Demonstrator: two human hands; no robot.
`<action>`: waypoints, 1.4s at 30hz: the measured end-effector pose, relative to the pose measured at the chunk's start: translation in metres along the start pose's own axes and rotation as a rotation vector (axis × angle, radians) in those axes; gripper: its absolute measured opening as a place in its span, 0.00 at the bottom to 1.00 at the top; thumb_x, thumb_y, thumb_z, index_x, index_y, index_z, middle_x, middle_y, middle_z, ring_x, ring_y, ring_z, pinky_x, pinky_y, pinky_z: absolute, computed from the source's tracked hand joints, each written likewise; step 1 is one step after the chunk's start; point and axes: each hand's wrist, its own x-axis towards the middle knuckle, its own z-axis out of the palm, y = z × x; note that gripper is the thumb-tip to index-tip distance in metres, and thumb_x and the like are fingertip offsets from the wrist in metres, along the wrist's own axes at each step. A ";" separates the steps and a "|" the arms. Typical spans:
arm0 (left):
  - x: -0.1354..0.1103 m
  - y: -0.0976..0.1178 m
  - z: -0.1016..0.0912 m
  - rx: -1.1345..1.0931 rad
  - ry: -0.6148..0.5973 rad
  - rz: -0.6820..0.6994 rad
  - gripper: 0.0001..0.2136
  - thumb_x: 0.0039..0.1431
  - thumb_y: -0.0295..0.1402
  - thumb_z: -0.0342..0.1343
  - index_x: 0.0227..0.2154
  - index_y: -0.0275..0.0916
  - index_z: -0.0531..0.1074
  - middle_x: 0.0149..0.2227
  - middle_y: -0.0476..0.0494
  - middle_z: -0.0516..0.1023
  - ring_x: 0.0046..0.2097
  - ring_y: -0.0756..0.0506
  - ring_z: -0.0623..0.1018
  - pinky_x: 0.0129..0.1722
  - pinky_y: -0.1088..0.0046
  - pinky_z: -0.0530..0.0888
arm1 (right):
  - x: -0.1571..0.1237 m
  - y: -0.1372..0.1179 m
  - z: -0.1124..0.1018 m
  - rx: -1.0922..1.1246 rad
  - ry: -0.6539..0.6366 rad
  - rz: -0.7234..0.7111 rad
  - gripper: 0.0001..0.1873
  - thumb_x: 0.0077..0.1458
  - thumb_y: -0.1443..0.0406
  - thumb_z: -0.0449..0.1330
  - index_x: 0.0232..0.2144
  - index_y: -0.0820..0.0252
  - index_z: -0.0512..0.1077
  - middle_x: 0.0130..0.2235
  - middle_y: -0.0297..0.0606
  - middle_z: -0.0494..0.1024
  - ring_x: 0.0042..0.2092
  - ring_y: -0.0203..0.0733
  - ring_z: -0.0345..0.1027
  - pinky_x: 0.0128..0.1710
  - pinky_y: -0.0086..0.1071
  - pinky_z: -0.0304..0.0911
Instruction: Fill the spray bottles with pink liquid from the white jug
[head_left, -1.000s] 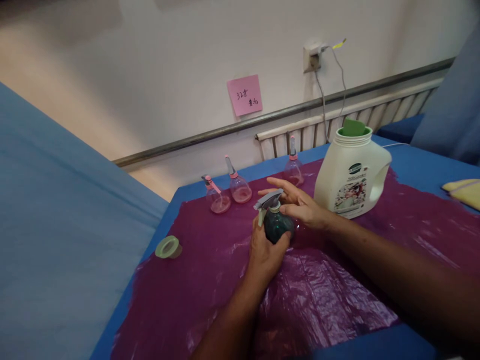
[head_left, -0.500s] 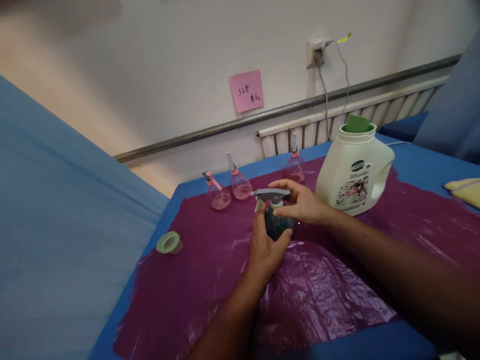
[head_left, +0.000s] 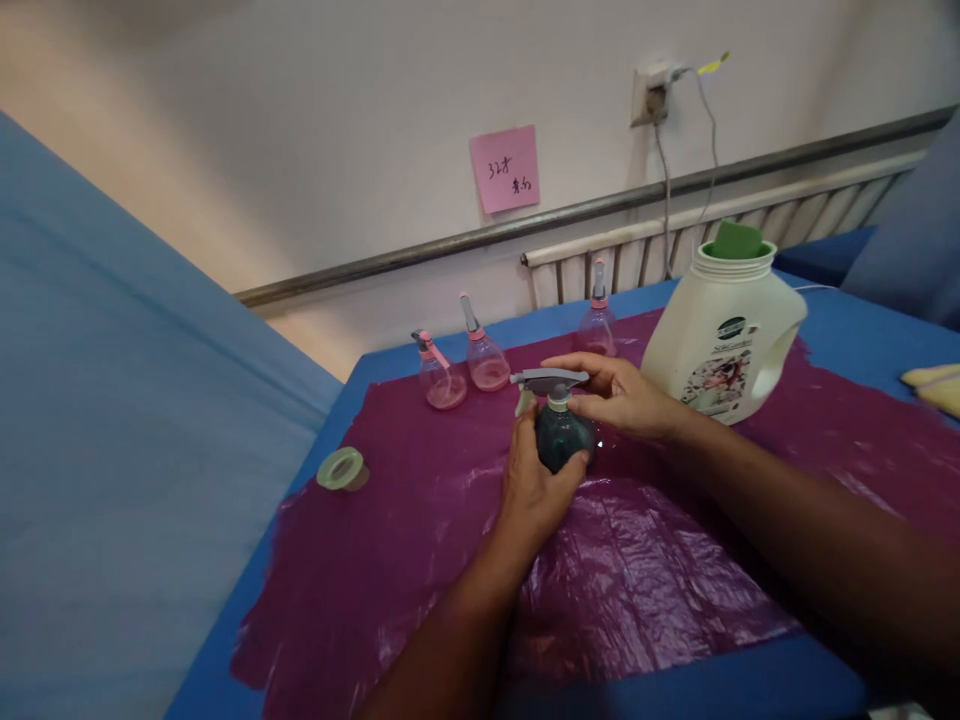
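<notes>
A small dark green spray bottle (head_left: 564,440) with a grey trigger head (head_left: 551,380) stands upright on the purple plastic sheet (head_left: 420,560). My left hand (head_left: 536,475) is wrapped round its body, thumb on the near side. At the pale neck ring, my right hand (head_left: 622,395) grips the bottle's top, with thumb and fingers on either side of the spray head. Behind it stand three clear spray bottles with pink collars and pinkish liquid: one at the left (head_left: 444,385), one beside it (head_left: 487,362) and one farther right (head_left: 598,325).
A cream detergent jug (head_left: 724,340) with a green scoop (head_left: 737,240) in its mouth stands right of my hands. A pale green funnel-like piece (head_left: 341,468) lies at the left. A yellow cloth (head_left: 934,388) is at the far right. Behind the blue table are a wall rail and a radiator.
The view has shifted slightly, so everything sits a little farther right and higher. My right thumb has moved around the bottle's neck, uncovering the pale ring; the left hand keeps its hold.
</notes>
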 end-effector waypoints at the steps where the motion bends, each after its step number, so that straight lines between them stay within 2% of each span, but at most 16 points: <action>1: 0.000 -0.001 0.000 -0.005 -0.001 0.009 0.44 0.62 0.36 0.71 0.78 0.46 0.59 0.78 0.34 0.67 0.79 0.31 0.67 0.80 0.43 0.64 | 0.000 -0.001 0.000 -0.017 0.018 -0.016 0.31 0.59 0.62 0.75 0.64 0.51 0.80 0.60 0.42 0.85 0.60 0.49 0.80 0.63 0.46 0.75; 4: 0.000 -0.004 0.002 -0.010 0.001 0.036 0.44 0.63 0.35 0.71 0.79 0.47 0.58 0.79 0.35 0.66 0.80 0.31 0.66 0.80 0.43 0.65 | 0.000 -0.003 -0.001 -0.076 0.057 -0.045 0.32 0.55 0.60 0.79 0.61 0.51 0.81 0.61 0.43 0.85 0.61 0.50 0.80 0.66 0.48 0.73; 9: -0.001 -0.009 0.005 0.022 0.005 0.025 0.44 0.61 0.37 0.73 0.77 0.44 0.61 0.77 0.32 0.68 0.78 0.28 0.69 0.79 0.40 0.66 | 0.000 -0.007 -0.004 -0.161 0.072 -0.032 0.32 0.50 0.56 0.83 0.56 0.52 0.83 0.56 0.41 0.87 0.58 0.51 0.80 0.66 0.50 0.72; 15: -0.003 -0.005 0.007 -0.018 0.011 0.054 0.45 0.60 0.35 0.72 0.78 0.45 0.59 0.77 0.33 0.70 0.77 0.30 0.70 0.79 0.40 0.66 | -0.007 -0.014 -0.003 -0.276 0.042 0.014 0.23 0.57 0.51 0.79 0.50 0.53 0.85 0.50 0.40 0.88 0.52 0.51 0.81 0.58 0.47 0.75; 21: -0.004 -0.001 0.008 0.006 0.036 0.010 0.47 0.60 0.40 0.74 0.78 0.40 0.59 0.78 0.28 0.65 0.79 0.28 0.66 0.79 0.40 0.65 | -0.003 -0.028 -0.001 -0.400 0.237 0.022 0.23 0.53 0.49 0.79 0.44 0.54 0.83 0.40 0.37 0.86 0.41 0.47 0.77 0.46 0.42 0.75; 24: -0.004 -0.001 0.009 0.017 0.097 0.017 0.41 0.63 0.39 0.70 0.76 0.39 0.62 0.76 0.28 0.68 0.77 0.29 0.69 0.79 0.42 0.66 | 0.014 -0.036 -0.003 -0.520 0.353 0.035 0.21 0.51 0.49 0.78 0.40 0.55 0.81 0.38 0.37 0.84 0.38 0.45 0.74 0.41 0.39 0.72; 27: -0.004 -0.001 0.010 0.019 0.144 0.048 0.34 0.65 0.34 0.67 0.72 0.40 0.65 0.71 0.30 0.74 0.74 0.31 0.74 0.77 0.44 0.69 | 0.042 -0.038 -0.006 -0.600 0.447 0.042 0.22 0.50 0.49 0.76 0.39 0.57 0.81 0.36 0.37 0.83 0.36 0.45 0.73 0.39 0.39 0.69; 32: -0.005 -0.004 0.011 0.037 0.139 0.061 0.27 0.66 0.31 0.65 0.66 0.42 0.70 0.64 0.34 0.79 0.67 0.33 0.79 0.71 0.47 0.75 | 0.096 -0.020 -0.003 -0.796 0.607 0.059 0.16 0.51 0.55 0.72 0.37 0.60 0.80 0.35 0.40 0.84 0.37 0.46 0.74 0.41 0.39 0.68; 37: -0.007 -0.005 0.011 0.033 0.120 0.078 0.26 0.67 0.32 0.64 0.66 0.44 0.70 0.63 0.35 0.80 0.67 0.32 0.79 0.70 0.46 0.75 | 0.130 0.009 0.001 -0.879 0.647 0.117 0.14 0.52 0.58 0.70 0.38 0.60 0.79 0.39 0.45 0.86 0.40 0.50 0.76 0.46 0.42 0.71; 42: -0.007 -0.006 0.011 0.020 0.115 0.087 0.26 0.67 0.31 0.64 0.67 0.46 0.70 0.63 0.36 0.80 0.66 0.33 0.80 0.70 0.46 0.76 | 0.138 0.028 0.000 -0.927 0.662 0.142 0.22 0.53 0.57 0.69 0.48 0.64 0.80 0.46 0.52 0.87 0.46 0.55 0.79 0.53 0.47 0.73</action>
